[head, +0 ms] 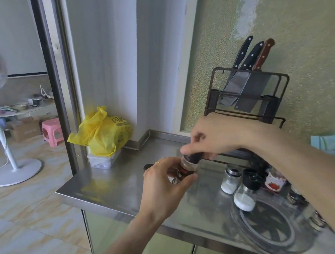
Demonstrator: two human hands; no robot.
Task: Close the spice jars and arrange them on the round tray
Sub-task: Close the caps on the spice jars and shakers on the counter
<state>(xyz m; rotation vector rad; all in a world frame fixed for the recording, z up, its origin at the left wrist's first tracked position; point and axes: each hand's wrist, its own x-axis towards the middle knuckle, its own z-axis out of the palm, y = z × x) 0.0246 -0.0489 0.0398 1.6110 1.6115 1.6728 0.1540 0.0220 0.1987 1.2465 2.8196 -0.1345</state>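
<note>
A spice jar was held above the desk in the left hand, grip wrapped round its body for steadiness. The right hand grip pinched the dark lid onto it. The round tray waited nearby, right.

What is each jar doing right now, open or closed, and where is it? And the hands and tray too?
Left hand: gripping the held jar's body.
Right hand: fingers on the black cap.
Held jar: lifted above the counter, black cap sitting on its mouth.
White-powder jar: upright, black lid on, at the round tray's edge.
Small salt jar: upright, capped, on the counter.
Round tray: glass, mostly bare.
</note>
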